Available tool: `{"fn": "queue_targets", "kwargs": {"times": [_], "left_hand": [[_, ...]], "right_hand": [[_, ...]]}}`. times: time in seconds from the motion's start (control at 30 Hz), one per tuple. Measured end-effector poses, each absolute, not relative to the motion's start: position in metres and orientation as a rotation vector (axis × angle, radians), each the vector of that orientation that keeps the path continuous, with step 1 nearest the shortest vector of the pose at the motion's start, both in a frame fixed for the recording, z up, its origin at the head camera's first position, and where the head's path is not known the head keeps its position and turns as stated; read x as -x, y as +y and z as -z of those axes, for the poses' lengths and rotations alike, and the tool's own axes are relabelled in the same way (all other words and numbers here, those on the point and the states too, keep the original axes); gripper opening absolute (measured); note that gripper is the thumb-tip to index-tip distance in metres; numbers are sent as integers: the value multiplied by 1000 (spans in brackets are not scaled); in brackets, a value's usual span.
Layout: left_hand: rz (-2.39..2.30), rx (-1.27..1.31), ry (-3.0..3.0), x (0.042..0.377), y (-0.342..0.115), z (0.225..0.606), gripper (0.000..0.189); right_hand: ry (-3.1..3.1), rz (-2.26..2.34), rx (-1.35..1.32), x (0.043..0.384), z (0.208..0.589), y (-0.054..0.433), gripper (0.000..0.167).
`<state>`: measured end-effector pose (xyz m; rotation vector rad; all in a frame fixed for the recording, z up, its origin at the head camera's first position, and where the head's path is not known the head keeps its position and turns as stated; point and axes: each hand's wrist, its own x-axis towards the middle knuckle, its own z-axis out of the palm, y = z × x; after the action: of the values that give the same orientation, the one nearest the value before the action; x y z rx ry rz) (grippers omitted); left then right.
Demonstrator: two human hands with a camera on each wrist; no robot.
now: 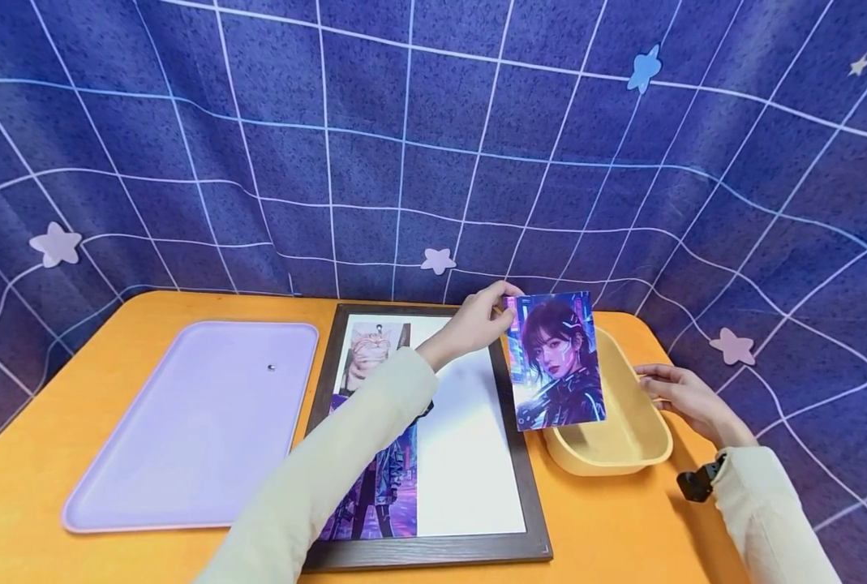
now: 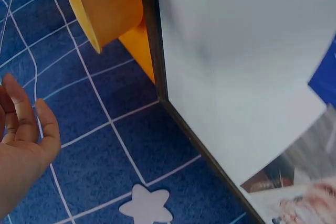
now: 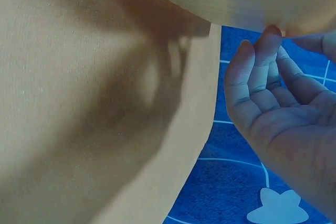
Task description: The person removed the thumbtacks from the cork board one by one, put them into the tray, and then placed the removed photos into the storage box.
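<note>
Paper print (image 1: pixel 559 365), smooth plastic bin (image 1: pixel 626 410)

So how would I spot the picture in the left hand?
On the orange table, a yellow basket sits right of the dark-framed board. The picture, a dark-haired portrait in the left hand, partly hides that basket. Unlike the board's pictures, it's held up.

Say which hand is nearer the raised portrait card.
Left. The left hand pinches the portrait card near its upper left corner; the right hand is off to its right, beside the yellow container.

Cream sleeves (image 1: pixel 345 462), black wrist device (image 1: pixel 698 483)
</note>
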<state>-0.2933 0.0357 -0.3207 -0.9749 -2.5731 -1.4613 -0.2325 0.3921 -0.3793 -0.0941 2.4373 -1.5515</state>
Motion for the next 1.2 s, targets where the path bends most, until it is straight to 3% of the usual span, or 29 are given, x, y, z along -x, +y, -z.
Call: {"fn": "queue_targets", "kwargs": {"times": [0.57,0.93,1.2], "left_hand": [[1561,759,-2630,293,71,340,27],[1611,678,-2681,289,83,343,28],[1566,724,-2749,287,87,350,27]], "right_hand": [[2466,1525,81,233,380,392,46],[2386,1642,140,234,381,393,29],[2352,1658,153,234,381,394,32]]}}
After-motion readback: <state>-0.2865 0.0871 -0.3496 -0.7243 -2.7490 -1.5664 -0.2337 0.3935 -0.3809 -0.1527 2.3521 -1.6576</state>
